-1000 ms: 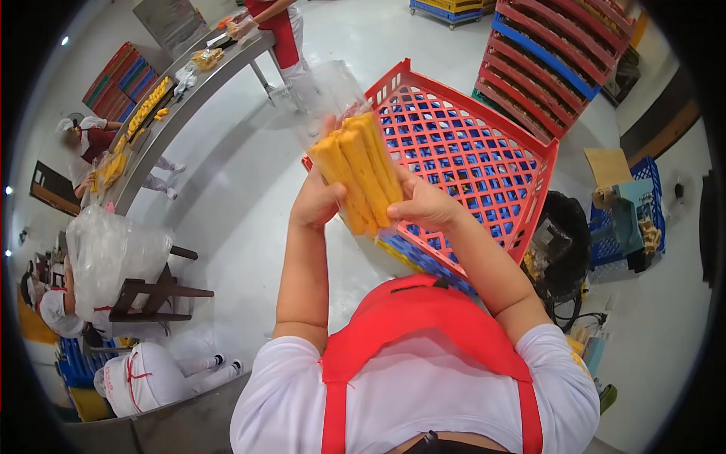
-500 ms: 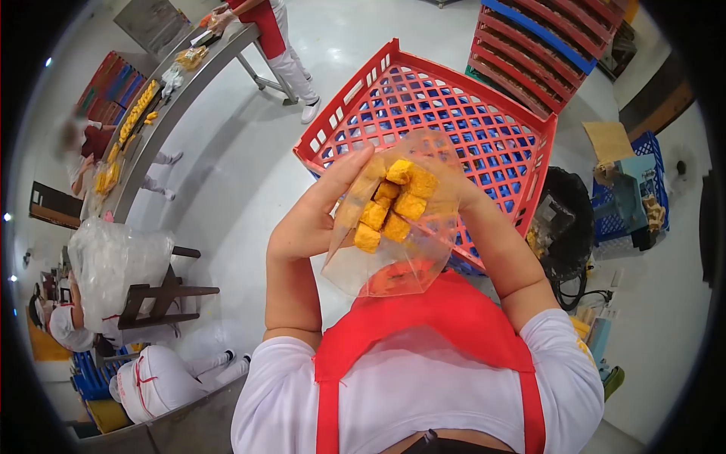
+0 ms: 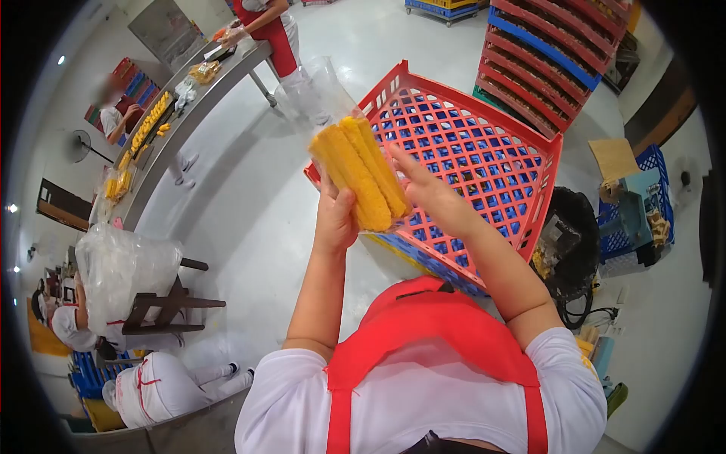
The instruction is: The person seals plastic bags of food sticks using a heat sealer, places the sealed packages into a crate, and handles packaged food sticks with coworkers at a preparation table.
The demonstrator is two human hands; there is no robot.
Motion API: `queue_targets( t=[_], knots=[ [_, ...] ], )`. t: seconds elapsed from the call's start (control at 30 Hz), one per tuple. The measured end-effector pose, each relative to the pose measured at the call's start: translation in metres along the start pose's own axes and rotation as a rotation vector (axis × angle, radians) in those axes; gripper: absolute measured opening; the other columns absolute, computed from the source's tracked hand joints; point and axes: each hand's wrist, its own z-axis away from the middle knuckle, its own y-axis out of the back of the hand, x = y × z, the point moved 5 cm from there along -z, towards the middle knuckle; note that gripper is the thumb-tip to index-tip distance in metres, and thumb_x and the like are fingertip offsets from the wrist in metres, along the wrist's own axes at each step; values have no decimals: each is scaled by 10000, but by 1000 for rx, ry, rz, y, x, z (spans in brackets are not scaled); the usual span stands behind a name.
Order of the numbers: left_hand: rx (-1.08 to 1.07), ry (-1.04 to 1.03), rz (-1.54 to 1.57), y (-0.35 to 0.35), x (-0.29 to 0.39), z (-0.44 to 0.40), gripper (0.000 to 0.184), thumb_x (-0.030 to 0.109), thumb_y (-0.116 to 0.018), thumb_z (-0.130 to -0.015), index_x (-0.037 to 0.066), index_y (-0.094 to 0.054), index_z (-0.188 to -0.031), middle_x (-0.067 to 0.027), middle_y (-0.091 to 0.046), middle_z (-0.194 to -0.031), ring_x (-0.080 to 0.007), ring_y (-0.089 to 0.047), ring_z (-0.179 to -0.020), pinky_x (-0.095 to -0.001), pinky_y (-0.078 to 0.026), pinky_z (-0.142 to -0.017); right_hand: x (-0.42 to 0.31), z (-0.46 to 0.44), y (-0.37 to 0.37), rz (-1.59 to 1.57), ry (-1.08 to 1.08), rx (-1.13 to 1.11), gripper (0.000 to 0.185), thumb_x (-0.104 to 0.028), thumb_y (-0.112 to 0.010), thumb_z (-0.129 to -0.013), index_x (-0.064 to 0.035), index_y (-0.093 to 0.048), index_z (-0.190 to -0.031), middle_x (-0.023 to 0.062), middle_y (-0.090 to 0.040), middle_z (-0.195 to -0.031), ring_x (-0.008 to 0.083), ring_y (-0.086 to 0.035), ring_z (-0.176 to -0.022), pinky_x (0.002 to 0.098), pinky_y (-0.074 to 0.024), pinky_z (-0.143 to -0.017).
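A clear plastic bag of long yellow sticks (image 3: 355,178) is held up in front of my chest, its loose, empty-looking end pointing up and left. My left hand (image 3: 335,216) grips the bag from its lower left side, thumb on the front. Just right of the bag, my right hand (image 3: 431,195) has its fingers apart, near the bag's edge and holding nothing visible. Behind both hands lies a red lattice crate (image 3: 484,129), on top of blue and yellow crates.
Stacked red and blue trays (image 3: 541,57) rise at the upper right. A black-lined bin (image 3: 567,250) stands right of the crate. Along the left runs a curved metal table (image 3: 178,113) with yellow pieces and people beside it. A plastic-covered stand (image 3: 125,265) is at left; a bent-over person below.
The bag has turned from its end facing me to its long side showing, with its loose end now up. My right hand has come off the bag with its fingers spread.
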Motion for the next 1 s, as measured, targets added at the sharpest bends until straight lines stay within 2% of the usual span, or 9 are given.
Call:
queue_targets(
  t=[0.1, 0.17, 0.3, 0.47, 0.63, 0.77, 0.83, 0.97, 1.0],
  knots=[
    [-117, 49, 115, -3, -5, -8, 778, 338, -623, -764, 86, -168, -1343, -82, -358, -1288, -204, -397, -1166, -339, -366, -939, 22, 1, 5, -457, -175, 94, 694, -285, -494, -853, -144, -77, -1390, 119, -201, -1389, 206, -222, -1278, 361, -233, -1010],
    [-172, 92, 155, -10, -10, -12, 798, 244, -636, -766, 108, -124, -1362, -81, -348, -1293, -200, -379, -1177, -334, -354, -945, 17, 6, -10, -910, -142, -85, 683, -226, -502, -857, -123, -83, -1387, 82, -273, -1348, 173, -329, -1213, 327, -329, -952],
    [-27, 102, -100, -15, -6, -14, 701, 147, -569, -782, 82, -162, -1349, -94, -365, -1278, -208, -406, -1150, -334, -371, -919, 16, 5, 1, -498, -105, 75, 629, -116, -514, -839, -101, -176, -1370, 83, -364, -1288, 153, -382, -1177, 292, -380, -906],
    [79, 279, 209, -4, -22, 0, 437, 145, -498, -830, 39, -370, -1234, -119, -505, -1137, -222, -534, -1005, -351, -440, -851, 1, 11, -1, 378, -7, 70, 549, -327, -458, -855, -63, -320, -1316, 237, -199, -1376, 347, -150, -1297, 394, -132, -1037],
    [0, 417, 680, -18, -35, 15, 454, 297, -475, -853, 47, -382, -1221, -135, -495, -1165, -273, -517, -1047, -417, -426, -894, -24, -3, 6, 361, 179, 105, 579, -350, -476, -840, -39, -329, -1306, 251, -168, -1380, 342, -140, -1302, 389, -150, -1035],
    [122, 540, 858, -23, -57, 29, 481, 335, -469, -851, 79, -364, -1245, -133, -480, -1188, -288, -503, -1061, -453, -406, -905, 13, -24, 8, 450, -125, 31, 548, -321, -455, -859, 0, -335, -1286, 241, -233, -1358, 333, -268, -1255, 337, -233, -1011],
    [163, 618, 894, -21, -63, 37, 517, 382, -425, -858, 88, -331, -1273, -142, -427, -1242, -301, -458, -1109, -467, -376, -924, 39, -27, 2, 68, -341, -131, 533, -289, -467, -864, 1, -332, -1289, 221, -315, -1317, 287, -376, -1187, 326, -311, -964],
    [250, 515, 814, -4, -56, 44, 516, 380, -444, -855, 78, -355, -1264, -134, -455, -1220, -284, -471, -1098, -445, -382, -924, 48, -24, -18, -317, -327, -151, 556, -252, -478, -868, -17, -266, -1325, 175, -373, -1284, 225, -433, -1128, 307, -367, -913],
    [264, 507, 817, 1, -52, 45, 516, 380, -444, -855, 78, -355, -1264, -134, -455, -1220, -284, -471, -1098, -445, -382, -924, 43, -26, -16, -360, -262, 42, 566, -229, -481, -868, -24, -235, -1335, 159, -380, -1279, 212, -433, -1128, 297, -375, -902]
  ],
)
